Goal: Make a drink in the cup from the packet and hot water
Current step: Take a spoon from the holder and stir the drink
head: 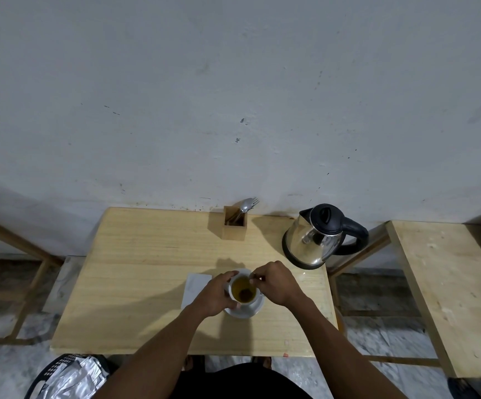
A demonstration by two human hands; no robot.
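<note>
A white cup (243, 289) stands on a white saucer (245, 311) near the table's front middle. It holds yellow-brown liquid with a dark tea bag sunk in it. My left hand (217, 295) wraps the cup's left side. My right hand (276, 282) hovers at the cup's right rim, fingers pinched on something small and pale, probably the tea bag's string or tag. A steel kettle (317, 237) with a black lid and handle stands at the back right of the table.
A white napkin or paper (194, 289) lies left of the saucer. A wooden holder (235, 224) with a spoon and fork stands at the back by the wall. A second wooden table (446, 289) is to the right. A black basket (69, 375) with silver packets sits on the floor, lower left.
</note>
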